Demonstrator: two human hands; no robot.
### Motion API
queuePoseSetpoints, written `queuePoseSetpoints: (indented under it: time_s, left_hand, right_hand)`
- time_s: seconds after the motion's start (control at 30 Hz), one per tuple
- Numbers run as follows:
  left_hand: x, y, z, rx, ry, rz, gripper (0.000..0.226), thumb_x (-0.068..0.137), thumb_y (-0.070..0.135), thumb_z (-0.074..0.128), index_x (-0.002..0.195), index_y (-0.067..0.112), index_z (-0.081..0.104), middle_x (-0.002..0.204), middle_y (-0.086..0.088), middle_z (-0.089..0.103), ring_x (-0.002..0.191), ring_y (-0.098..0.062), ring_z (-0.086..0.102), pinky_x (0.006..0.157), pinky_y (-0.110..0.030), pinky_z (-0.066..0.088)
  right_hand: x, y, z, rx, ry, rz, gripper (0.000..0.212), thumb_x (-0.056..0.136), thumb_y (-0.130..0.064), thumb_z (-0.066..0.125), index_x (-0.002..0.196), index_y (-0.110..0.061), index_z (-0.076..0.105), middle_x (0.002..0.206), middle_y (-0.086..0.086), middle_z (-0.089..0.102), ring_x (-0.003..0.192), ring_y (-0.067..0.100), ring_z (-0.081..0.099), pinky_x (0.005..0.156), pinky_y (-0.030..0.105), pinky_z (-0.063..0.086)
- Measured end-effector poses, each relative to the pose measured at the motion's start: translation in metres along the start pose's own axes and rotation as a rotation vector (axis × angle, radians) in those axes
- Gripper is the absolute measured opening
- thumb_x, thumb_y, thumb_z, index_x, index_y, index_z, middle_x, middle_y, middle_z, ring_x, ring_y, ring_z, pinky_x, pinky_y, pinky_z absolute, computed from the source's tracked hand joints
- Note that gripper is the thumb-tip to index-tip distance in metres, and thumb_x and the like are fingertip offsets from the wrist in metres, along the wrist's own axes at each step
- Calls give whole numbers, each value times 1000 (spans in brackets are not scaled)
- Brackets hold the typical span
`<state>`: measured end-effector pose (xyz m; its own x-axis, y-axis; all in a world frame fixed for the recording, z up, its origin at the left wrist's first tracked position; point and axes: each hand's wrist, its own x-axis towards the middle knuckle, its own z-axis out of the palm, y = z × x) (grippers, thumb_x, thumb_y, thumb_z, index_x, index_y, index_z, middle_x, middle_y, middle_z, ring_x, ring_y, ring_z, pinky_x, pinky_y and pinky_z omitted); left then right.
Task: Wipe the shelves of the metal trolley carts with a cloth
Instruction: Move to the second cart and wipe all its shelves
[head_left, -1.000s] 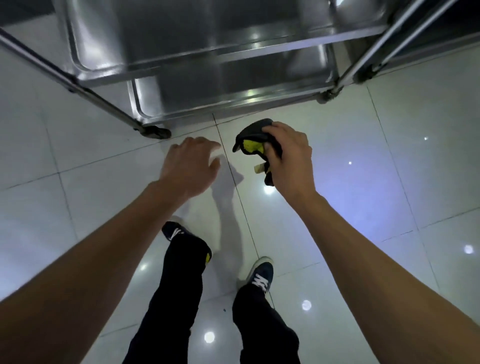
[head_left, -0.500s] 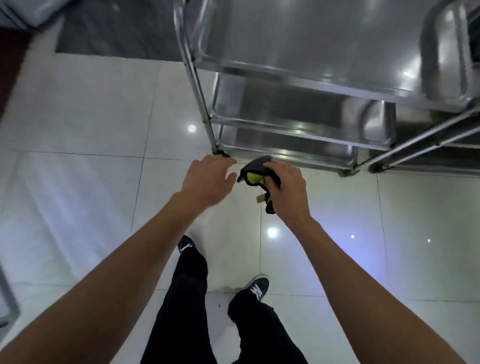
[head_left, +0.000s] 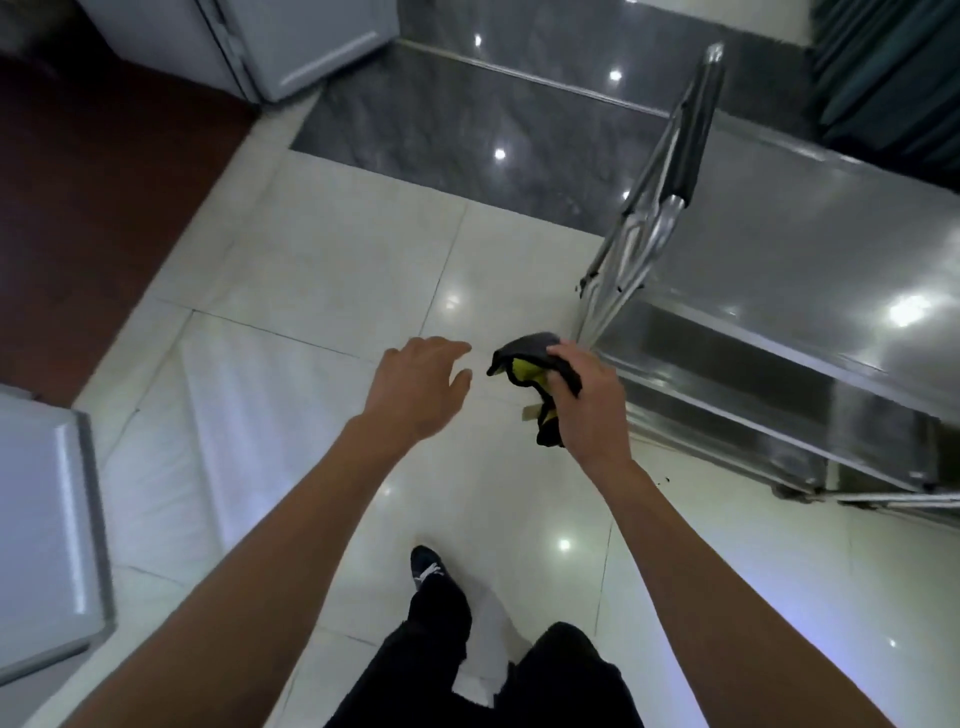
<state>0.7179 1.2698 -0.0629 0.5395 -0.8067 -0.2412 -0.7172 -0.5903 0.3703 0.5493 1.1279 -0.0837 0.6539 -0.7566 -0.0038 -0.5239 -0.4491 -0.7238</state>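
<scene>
1. Head view, looking down: my right hand (head_left: 584, 402) has its fingers curled round a bunched cloth (head_left: 530, 364) — dark grey outside, yellow showing inside the fold, with a small tag hanging below it.
2. My left hand (head_left: 418, 387) holds nothing; its fingers are loosely spread and reach forward, close to the cloth but not touching it.
3. Both hands hang in the air above the pale glossy floor tiles (head_left: 322, 291), just left of the metal trolley cart (head_left: 810, 270).
4. I see the cart's top shelf as a broad steel sheet with a bright glare spot; lower shelves show under its near edge, and a handle frame (head_left: 670, 171) stands up at its left end.
5. Below — dark trousers and one dark shoe (head_left: 426, 566) with white laces on the tiles.
6. Farther out: a dark grey marble strip (head_left: 467, 119), a reddish-brown floor area at left, and pale cabinet fronts at the upper left and lower left edges.
</scene>
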Motion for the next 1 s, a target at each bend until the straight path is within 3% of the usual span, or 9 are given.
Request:
queuePoseSetpoints:
  time_s: [0.13, 0.5, 0.67, 0.83, 1.0]
  left_hand:
    - [37, -53, -43, 32, 7, -1, 44, 102, 40, 44, 144, 28, 50, 145, 3, 54, 130, -21, 49, 105, -41, 38]
    - [193, -160, -129, 45, 45, 16, 41, 101, 38, 49, 140, 27, 55, 141, 5, 58, 126, -20, 52, 103, -40, 41]
    - [277, -222, -182, 98, 42, -17, 41, 101, 41, 48, 140, 30, 54, 142, 6, 57, 128, -20, 52, 105, -41, 41]
    - [364, -261, -242, 95, 113, -36, 43, 100, 43, 49, 141, 30, 53, 141, 4, 58, 126, -21, 54, 105, -41, 41]
    - [477, -283, -278, 62, 129, -6, 49, 100, 45, 49, 146, 29, 46, 142, 1, 57, 127, -24, 55, 105, -43, 43]
  right_hand:
    - [57, -51, 27, 6, -9, -14, 30, 96, -13, 59, 126, -16, 65, 132, 2, 62, 123, 25, 53, 110, 45, 39]
    - [243, -123, 115, 41, 100, -39, 31, 94, -10, 62, 124, -16, 67, 131, 0, 64, 122, 23, 54, 108, 43, 42]
    - [360, -172, 166, 44, 42, -96, 33, 93, -9, 59, 124, -17, 67, 130, 0, 64, 118, 23, 54, 106, 37, 42]
    - [451, -217, 179, 32, -27, -137, 30, 94, -10, 59, 122, -17, 67, 127, -2, 65, 116, 24, 55, 101, 45, 44]
    - [550, -225, 184, -1, 32, -87, 31, 95, -4, 59, 122, -15, 69, 129, 1, 65, 119, 24, 54, 105, 41, 42]
